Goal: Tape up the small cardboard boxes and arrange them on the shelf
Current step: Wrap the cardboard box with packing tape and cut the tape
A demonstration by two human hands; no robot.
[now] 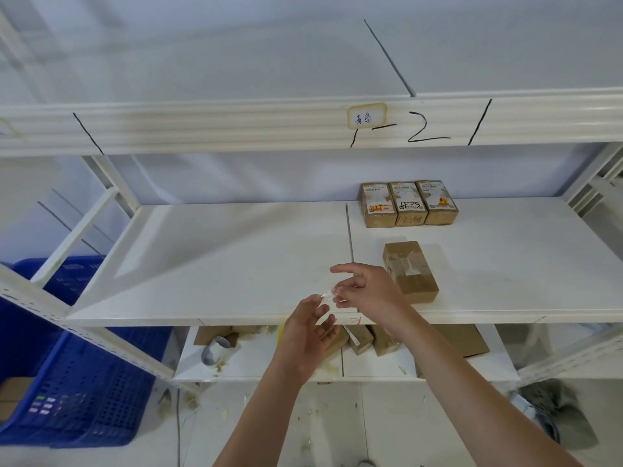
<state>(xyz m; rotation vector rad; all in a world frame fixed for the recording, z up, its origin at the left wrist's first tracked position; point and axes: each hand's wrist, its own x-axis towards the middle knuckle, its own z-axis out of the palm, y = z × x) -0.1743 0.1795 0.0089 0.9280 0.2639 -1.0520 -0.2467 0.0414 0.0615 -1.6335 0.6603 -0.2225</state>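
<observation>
The white shelf (pixel 236 257) carries three labelled boxes (pixel 409 203) in a row at the back and one brown cardboard box (pixel 409 271) near the front edge, just beside your right hand (pixel 367 291). Light and stiff by the look of it, so hold it by its long sides. Your right fingers (pixel 340 291) pinch a clear tape scrap (pixel 328 295), flimsy and clingy; your left hand (pixel 305 328) is relaxed, gripping nothing.
</observation>
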